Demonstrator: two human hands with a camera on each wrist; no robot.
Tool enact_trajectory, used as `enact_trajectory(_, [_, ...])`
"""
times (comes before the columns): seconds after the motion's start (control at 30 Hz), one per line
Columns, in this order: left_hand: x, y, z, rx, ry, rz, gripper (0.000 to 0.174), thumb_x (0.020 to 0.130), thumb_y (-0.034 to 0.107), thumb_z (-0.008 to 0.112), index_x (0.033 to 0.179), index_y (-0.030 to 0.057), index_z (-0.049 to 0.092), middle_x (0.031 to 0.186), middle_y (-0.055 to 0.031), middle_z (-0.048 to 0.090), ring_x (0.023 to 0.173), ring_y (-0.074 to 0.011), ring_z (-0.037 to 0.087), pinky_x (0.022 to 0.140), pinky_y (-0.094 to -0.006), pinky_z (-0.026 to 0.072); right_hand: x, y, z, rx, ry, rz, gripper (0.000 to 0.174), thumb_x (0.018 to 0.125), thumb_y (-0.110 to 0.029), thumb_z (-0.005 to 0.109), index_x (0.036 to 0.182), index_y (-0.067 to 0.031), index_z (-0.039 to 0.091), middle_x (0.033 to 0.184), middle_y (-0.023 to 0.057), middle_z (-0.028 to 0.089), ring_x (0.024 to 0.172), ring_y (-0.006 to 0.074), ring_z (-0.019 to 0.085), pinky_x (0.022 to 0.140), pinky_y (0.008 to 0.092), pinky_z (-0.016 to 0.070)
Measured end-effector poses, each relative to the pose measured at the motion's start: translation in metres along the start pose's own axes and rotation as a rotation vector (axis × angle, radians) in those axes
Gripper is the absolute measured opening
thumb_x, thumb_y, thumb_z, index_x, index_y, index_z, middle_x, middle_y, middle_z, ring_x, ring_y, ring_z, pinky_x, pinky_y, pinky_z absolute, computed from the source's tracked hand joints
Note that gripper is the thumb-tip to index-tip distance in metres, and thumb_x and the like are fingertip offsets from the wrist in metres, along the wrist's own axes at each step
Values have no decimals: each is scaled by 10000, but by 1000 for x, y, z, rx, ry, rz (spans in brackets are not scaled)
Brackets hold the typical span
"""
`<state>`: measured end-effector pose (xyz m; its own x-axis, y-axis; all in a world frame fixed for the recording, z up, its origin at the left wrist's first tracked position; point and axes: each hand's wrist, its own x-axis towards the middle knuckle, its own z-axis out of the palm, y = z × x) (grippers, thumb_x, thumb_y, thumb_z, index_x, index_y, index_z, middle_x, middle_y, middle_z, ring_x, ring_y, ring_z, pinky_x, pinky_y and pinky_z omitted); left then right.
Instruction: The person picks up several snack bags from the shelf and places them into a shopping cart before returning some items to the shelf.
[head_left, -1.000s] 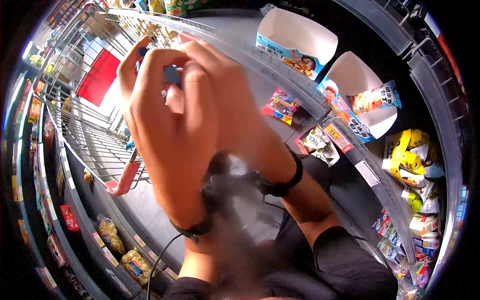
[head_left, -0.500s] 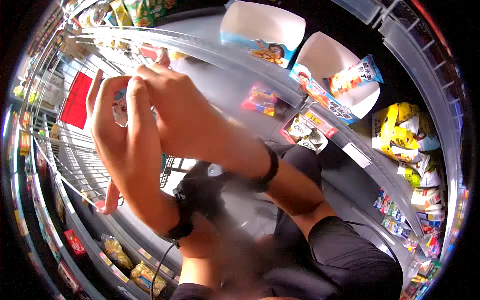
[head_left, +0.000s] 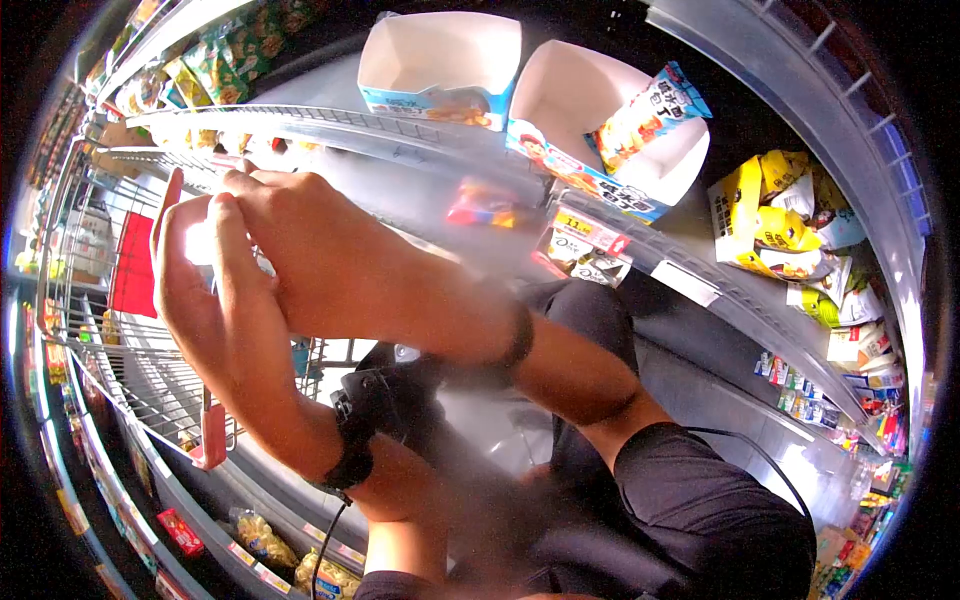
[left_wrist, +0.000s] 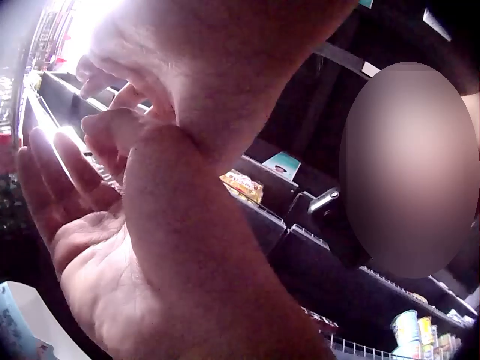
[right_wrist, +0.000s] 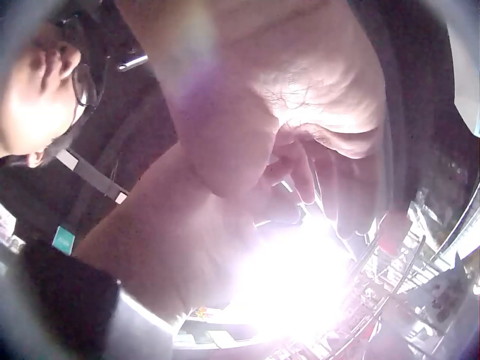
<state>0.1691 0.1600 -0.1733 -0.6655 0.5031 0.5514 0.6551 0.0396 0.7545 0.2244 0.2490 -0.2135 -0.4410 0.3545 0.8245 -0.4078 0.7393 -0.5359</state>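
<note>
Both bare hands are raised close together at the left of the head view, in front of the shopping cart. The left hand has its fingers extended and slightly bent, with bright light showing between them. Over its thumb side lies the right hand, fingers loosely bent. In the left wrist view the left palm faces the camera, and the right hand overlaps the thumb from above. Nothing shows inside the right palm in the right wrist view; strong glare hides part of the fingertips there.
Two white-and-blue display boxes stand on the shelf, one with a snack packet in it. A yellow box of small packets is farther right. Lower left, bags of snacks line another shelf. A cable hangs from the left wrist.
The hands stay together but have shifted left and lower in the head view, and their overlap looks tighter. The display boxes have also slid left as the view turned.
</note>
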Motion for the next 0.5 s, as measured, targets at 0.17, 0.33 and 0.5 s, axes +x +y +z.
enact_trajectory(0.17, [-7,24,35,-227,-100,45,261,1065,149,578,1153,-80,667,1159,-148,713,1055,-192,637,1007,-319,469,-5,-26,-58,-295,-91,340,287,813,-115,702,1035,56,640,977,251,679,909,464,705,804,514,582])
enact_trajectory(0.33, [-21,39,77,-329,-313,69,292,1102,173,557,1249,-55,666,1140,-122,720,1024,-151,644,941,-278,495,-33,-13,-125,-786,190,34,247,842,-170,695,1017,-7,635,770,170,666,763,385,686,667,489,573])
enact_trajectory(0.5, [-38,49,122,-516,-552,-32,247,1100,198,589,1137,-23,691,955,-41,711,838,-92,635,718,-266,519,-30,-30,-208,-1043,43,381,224,889,-140,705,1081,-29,679,946,183,731,896,409,693,813,497,553])
